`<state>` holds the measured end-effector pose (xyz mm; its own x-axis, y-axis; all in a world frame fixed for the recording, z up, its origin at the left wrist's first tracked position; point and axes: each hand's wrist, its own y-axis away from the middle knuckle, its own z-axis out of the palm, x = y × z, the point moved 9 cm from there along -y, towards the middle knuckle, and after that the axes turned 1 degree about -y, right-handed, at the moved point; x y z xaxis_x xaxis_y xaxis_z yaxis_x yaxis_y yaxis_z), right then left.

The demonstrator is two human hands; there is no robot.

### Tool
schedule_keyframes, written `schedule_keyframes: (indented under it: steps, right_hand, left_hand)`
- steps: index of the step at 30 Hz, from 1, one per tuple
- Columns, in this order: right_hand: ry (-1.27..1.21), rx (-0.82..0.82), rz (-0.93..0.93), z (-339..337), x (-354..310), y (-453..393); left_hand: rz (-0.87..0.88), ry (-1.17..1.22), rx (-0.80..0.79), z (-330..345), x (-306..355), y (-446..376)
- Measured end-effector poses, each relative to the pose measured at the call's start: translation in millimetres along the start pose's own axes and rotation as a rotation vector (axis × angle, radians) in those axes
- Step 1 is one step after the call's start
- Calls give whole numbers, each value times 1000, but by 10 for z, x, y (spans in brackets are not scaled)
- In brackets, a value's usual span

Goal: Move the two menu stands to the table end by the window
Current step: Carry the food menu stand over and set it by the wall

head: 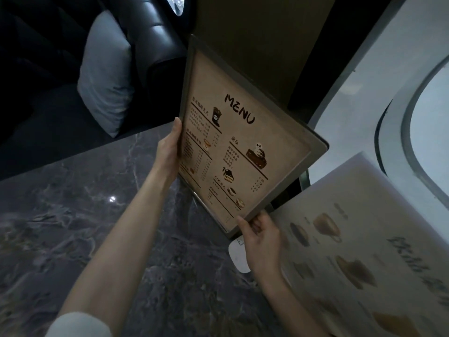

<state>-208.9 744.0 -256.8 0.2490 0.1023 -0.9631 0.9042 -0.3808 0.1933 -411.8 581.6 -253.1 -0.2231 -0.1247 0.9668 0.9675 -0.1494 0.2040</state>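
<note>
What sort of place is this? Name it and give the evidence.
Probably a café booth by a window. A menu stand headed MENU lists drinks and cakes, a second menu stand pictures coffee cups, and a dark padded bench with a cushion faces the marble table.

Dim shot, light only from the window

Pretty dark overall. Daylight comes in from the window (432, 132) on the right, leaving the sofa (150, 40) side nearly black. Small glare spot on the table (111, 198). The near menu stand (359, 251) is blurry, and wide-angle bending shows at the edges
</note>
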Motion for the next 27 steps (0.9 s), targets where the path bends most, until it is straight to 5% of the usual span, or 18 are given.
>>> schedule_keyframes:
  steps: [11, 16, 22, 27]
  right_hand:
    - [219, -1, 32, -30, 52, -3]
    - [500, -65, -26, -7, -88, 45]
    - [845, -232, 23, 51, -364, 134]
    - [713, -259, -258, 219, -1392, 199]
  left_hand:
    - [-30, -67, 108, -49, -38, 88]
    - [-98, -335, 218, -93, 2, 151]
    - [37, -997, 313, -91, 293, 448]
    - [81, -1105, 228, -3, 456, 662]
